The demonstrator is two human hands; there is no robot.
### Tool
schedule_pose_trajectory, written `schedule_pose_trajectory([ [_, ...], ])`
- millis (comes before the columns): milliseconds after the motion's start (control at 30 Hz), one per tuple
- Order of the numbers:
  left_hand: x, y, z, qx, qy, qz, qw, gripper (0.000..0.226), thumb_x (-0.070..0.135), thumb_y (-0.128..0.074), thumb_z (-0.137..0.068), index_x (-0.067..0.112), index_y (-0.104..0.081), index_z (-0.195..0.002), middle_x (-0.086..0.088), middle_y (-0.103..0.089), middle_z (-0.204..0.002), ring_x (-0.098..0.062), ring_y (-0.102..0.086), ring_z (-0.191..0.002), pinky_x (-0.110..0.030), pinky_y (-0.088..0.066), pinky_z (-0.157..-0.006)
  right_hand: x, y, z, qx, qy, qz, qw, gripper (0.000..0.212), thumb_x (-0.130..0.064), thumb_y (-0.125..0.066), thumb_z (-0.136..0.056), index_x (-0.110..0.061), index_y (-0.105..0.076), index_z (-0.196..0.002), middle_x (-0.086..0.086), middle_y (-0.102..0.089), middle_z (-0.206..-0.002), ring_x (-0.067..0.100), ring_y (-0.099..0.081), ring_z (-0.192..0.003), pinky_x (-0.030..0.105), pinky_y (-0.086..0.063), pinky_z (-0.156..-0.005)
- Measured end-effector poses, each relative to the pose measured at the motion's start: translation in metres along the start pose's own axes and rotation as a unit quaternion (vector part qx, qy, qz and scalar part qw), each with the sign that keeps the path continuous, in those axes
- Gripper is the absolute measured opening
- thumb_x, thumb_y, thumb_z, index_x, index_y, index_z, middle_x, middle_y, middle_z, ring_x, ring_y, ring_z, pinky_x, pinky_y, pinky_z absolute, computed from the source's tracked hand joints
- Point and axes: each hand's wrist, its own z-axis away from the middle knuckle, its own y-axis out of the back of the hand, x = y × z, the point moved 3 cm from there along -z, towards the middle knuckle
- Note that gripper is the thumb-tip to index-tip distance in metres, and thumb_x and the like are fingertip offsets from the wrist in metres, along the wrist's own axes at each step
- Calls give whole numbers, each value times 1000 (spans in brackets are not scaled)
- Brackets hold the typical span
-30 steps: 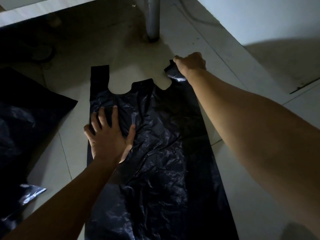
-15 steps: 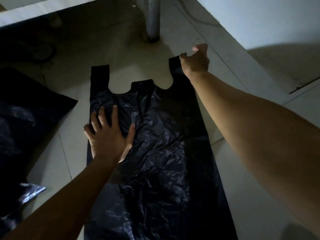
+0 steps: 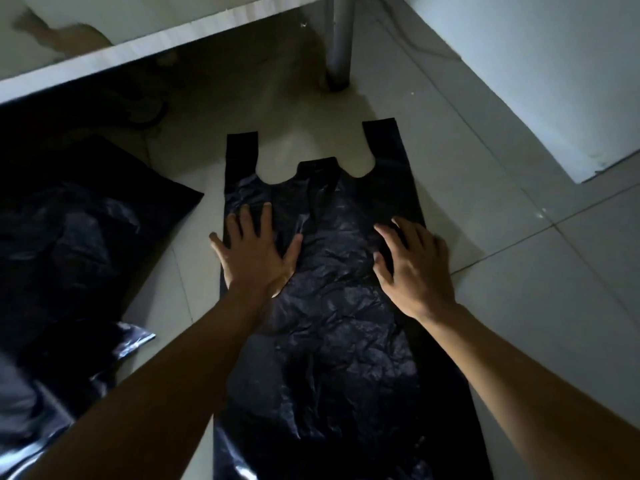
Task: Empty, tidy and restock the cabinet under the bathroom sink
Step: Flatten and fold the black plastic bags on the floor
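At the far left a heap of crumpled black plastic sheeting (image 3: 79, 237) lies on the pale tiled floor (image 3: 519, 254), below the edge of a white worktop (image 3: 138, 53). Just beside the heap, a flat black plastic carrier bag with two strap handles (image 3: 332, 323) is laid out on the floor, its handles pointing away from the person. The left hand (image 3: 254, 258) presses on the bag's upper left part, fingers spread and flat. A grey metal tube leg (image 3: 339, 43) stands beyond the handles. The right hand (image 3: 414, 271) lies flat on the bag's right side, fingers straight and slightly apart. A white wall panel (image 3: 536, 81) rises on the right.
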Motion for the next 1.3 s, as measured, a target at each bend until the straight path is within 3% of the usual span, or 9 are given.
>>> schedule_pose_trajectory([
  [133,-7,24,-11,-26,9,62,998,84,82,-12,-86,32,-24,-152,-8,-22,-160,-32,-24,-145,-66,-12,-114,-3,9,-4,-70,0,25,997,56,-47,-47,-91,-28,-43,-144,6,-43,-149,31,-44,-131,53,-38,-103],
  [233,-12,41,-14,-14,-26,101,994,70,69,-34,-92,27,-34,-148,-9,-35,-154,-33,-37,-137,-58,-25,-112,-9,19,-14,-141,-8,18,990,65,-47,-51,-92,-32,-30,-152,6,-30,-158,32,-32,-141,62,-24,-113],
  [367,-20,36,20,-16,-111,29,993,63,54,-49,-91,23,-40,-144,-11,-33,-154,-31,-31,-140,-56,-22,-112,-20,33,-1,-154,34,11,987,70,-58,-49,-92,-33,-26,-153,5,-28,-160,30,-30,-144,64,-18,-115],
  [500,-31,20,46,-31,-122,-18,992,67,58,-42,-93,27,-29,-151,-12,-22,-160,-33,-15,-148,-64,-9,-113,-18,30,17,-223,51,31,973,85,-71,-49,-86,-36,-16,-156,2,-14,-165,28,-17,-150,62,-12,-118],
  [800,-36,15,39,-80,-119,-6,990,72,57,-35,-96,30,-8,-157,-8,-7,-165,-32,-8,-150,-64,-7,-115,-26,32,16,-217,37,44,974,87,-71,-49,-86,-34,-14,-156,4,-14,-164,30,-19,-148,60,-19,-117],
  [933,-39,16,35,-95,-123,-25,988,75,57,-40,-94,29,-8,-157,-9,-7,-164,-31,-12,-149,-65,-8,-114,-30,30,14,-217,32,53,974,91,-72,-53,-81,-33,-16,-155,5,-16,-163,31,-21,-147,61,-19,-116],
  [1033,-37,22,28,-67,-121,-25,990,77,59,-47,-89,27,-19,-153,-11,-25,-159,-33,-32,-141,-64,-14,-112,-34,31,11,-204,40,57,977,96,-70,-57,-77,-32,-15,-154,7,-14,-163,33,-19,-147,61,-18,-116],
  [1167,-39,47,-3,31,-36,46,998,65,54,-50,-86,19,-39,-140,-15,-48,-136,-36,-51,-120,-53,-38,-100,-47,30,-5,-185,58,6,981,90,-66,-56,-80,-34,-15,-154,6,-14,-163,32,-18,-149,61,-17,-118],
  [1300,-50,62,-53,25,166,216,962,68,56,-56,-86,11,-42,-135,-18,-52,-133,-39,-54,-119,-45,-47,-91,-52,10,-31,-173,33,-26,984,85,-69,-48,-84,-37,-12,-154,4,-9,-165,32,-9,-151,62,-11,-119],
])
